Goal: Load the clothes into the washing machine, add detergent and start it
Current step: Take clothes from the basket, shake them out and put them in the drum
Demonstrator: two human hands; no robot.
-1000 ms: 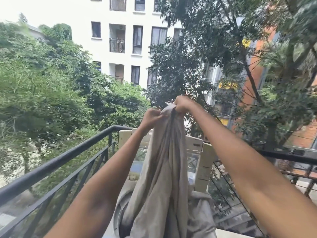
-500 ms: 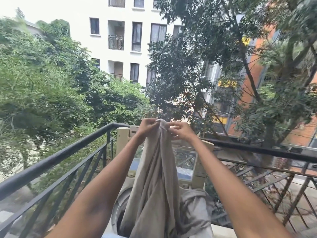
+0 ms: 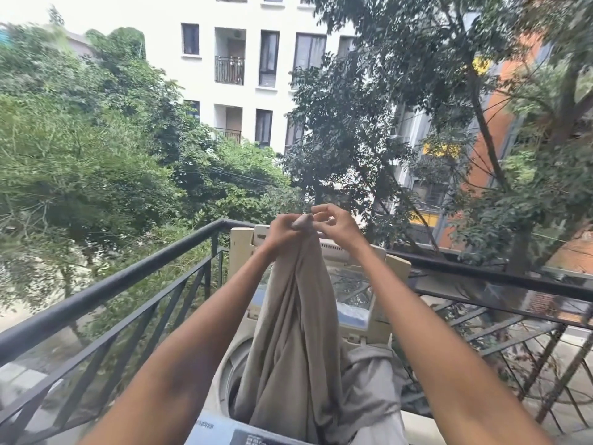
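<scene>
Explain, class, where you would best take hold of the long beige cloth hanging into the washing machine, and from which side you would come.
Grip the bunched top end of the beige cloth, coming from above, where the left hand already pinches it. There the folds gather into one narrow neck, so the rest hangs straight down into the washing machine tub.

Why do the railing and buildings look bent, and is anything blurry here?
Head view: the wide-angle lens bows the black railing and tilts the buildings; soft daylight, the sky washed out white; the beige cloth and both forearms look slightly soft.
</scene>
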